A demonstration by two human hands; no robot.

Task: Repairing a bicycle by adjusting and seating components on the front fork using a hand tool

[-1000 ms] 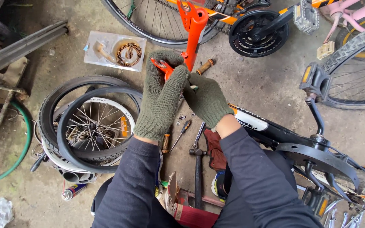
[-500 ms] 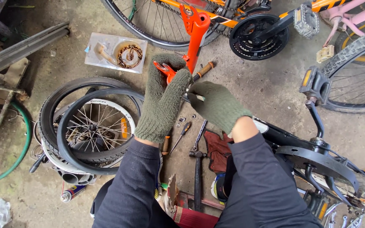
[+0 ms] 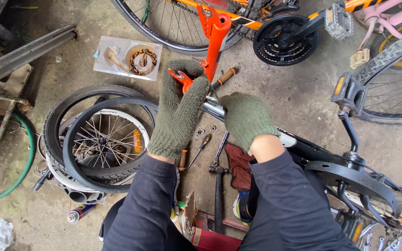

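Both gloved hands are closed. Left hand grips orange-handled pliers, and right hand holds the shiny end of the black bike frame. That frame runs long from the hands down to the right. Nearby on the floor lie a wheel, a hammer and a screwdriver.

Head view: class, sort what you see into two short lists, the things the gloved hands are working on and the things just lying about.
In hand:
left hand, gripping the orange-handled pliers
right hand, on the silver tube end of the black bike frame

Lying about:
hammer
screwdriver
stacked wheel and tyres
tray with chain
spray can
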